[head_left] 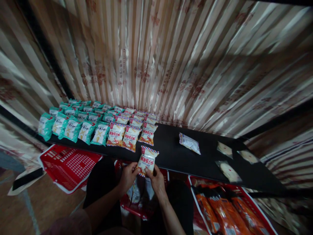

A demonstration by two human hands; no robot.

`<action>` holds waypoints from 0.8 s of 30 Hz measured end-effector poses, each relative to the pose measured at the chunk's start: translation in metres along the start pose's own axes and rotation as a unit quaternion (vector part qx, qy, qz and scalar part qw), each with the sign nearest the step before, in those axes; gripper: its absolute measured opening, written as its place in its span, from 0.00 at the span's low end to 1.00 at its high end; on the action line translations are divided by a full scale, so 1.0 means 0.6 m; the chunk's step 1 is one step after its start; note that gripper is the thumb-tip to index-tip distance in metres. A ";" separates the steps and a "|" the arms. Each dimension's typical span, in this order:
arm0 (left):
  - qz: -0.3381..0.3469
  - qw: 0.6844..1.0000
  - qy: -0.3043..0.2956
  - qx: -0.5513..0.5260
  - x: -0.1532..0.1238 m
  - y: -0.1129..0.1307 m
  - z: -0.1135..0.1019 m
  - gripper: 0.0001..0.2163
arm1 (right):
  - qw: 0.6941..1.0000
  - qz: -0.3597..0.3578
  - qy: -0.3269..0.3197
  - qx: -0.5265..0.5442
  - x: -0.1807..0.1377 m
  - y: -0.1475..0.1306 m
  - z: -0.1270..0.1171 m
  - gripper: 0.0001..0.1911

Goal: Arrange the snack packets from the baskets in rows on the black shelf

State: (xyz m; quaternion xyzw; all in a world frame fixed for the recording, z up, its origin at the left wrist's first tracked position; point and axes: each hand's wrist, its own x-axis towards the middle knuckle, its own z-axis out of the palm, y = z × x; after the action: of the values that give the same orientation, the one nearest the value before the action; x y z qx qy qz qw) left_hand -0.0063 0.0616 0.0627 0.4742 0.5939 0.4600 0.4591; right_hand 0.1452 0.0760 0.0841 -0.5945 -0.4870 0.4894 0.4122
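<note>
1. Holding a white-and-orange plastic snack packet with striped, crimped ends (pixel 148 157) looks like the step in hand; you have it at the near edge of the long, flat black table (pixel 168 140).
2. Your bare left hand (pixel 128 177) is nearly closed, pinching its lower left edge; your bare right hand (pixel 157 182) grips its lower right, thumb across the front.
3. Your next move probably calls for light, even pressure, keeping clear of neighbouring packs.
4. Just beyond sit rows of matching white-and-orange packets (pixel 130 138); left of them, teal-and-white plastic packets (pixel 72 129). One pale, striped-end packet (pixel 189 143) lies apart, to your right.
</note>
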 end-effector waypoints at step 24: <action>0.071 0.962 0.085 0.251 0.050 0.047 0.017 0.08 | 0.999 -0.032 0.008 0.008 0.067 -0.039 -0.008 0.26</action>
State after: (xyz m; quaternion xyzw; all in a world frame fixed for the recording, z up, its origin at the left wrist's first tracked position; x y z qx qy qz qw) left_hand 0.0040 0.0962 0.0855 0.5741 0.6918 0.3665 0.2397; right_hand 0.1473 0.1198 0.1004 -0.5793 -0.4983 0.4748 0.4366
